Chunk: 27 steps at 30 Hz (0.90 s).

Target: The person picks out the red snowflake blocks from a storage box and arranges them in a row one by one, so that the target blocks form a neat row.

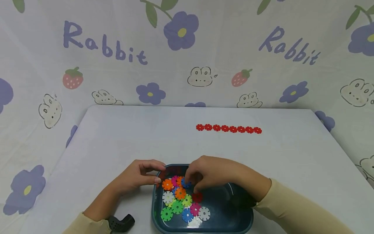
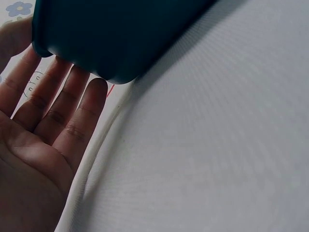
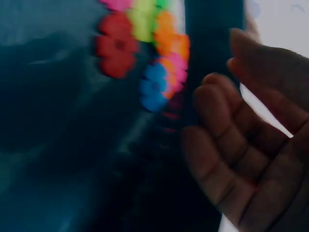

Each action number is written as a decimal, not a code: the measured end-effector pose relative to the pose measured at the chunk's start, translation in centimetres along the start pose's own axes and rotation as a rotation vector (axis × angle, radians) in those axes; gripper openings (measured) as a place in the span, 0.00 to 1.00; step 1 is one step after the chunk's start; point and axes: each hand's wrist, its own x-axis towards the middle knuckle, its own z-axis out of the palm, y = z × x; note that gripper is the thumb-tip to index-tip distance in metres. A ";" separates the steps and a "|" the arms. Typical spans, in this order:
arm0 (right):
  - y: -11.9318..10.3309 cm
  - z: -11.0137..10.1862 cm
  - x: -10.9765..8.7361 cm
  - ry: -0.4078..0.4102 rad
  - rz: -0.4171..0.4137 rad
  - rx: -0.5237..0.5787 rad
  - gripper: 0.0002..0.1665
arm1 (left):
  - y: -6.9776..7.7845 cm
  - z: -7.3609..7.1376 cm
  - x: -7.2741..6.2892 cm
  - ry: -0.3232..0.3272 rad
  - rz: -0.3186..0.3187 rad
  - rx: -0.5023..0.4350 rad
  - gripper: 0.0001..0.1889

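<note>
A dark teal plastic tray [image 1: 228, 224] holds a cluster of flower-shaped plastic pieces, among them a green one [image 1: 167, 214], an orange one [image 1: 167, 184], and white, pink, yellow and blue ones. At the tray's upper left corner, my left hand [image 1: 137, 175] touches the rim with thumb and fingertips; the left wrist view shows its fingers nearly straight against the wall. My right hand [image 1: 208, 172] reaches over the far rim into the tray, fingers loosely bent. Near its fingertips lie a red piece [image 3: 117, 44] and a blue piece [image 3: 154, 87]. Nothing shows between its fingers.
Farther back on the white table [image 1: 131, 136], several red flower pieces [image 1: 225, 128] form a straight row. A black curved object [image 1: 122, 223] lies by the left sleeve. Behind the table hangs a printed cloth [image 1: 222, 39] with rabbits and flowers.
</note>
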 end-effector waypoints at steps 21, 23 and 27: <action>0.6 3.1 1.7 -0.134 0.125 -0.228 0.18 | -0.3 -0.3 0.0 -0.004 0.012 -0.003 0.16; 0.5 2.8 1.5 -0.128 0.113 -0.174 0.18 | -0.3 -0.2 0.0 -0.007 0.017 -0.014 0.16; 0.6 1.4 0.5 -0.072 0.046 0.016 0.12 | -0.3 -0.2 0.0 -0.006 0.014 -0.030 0.16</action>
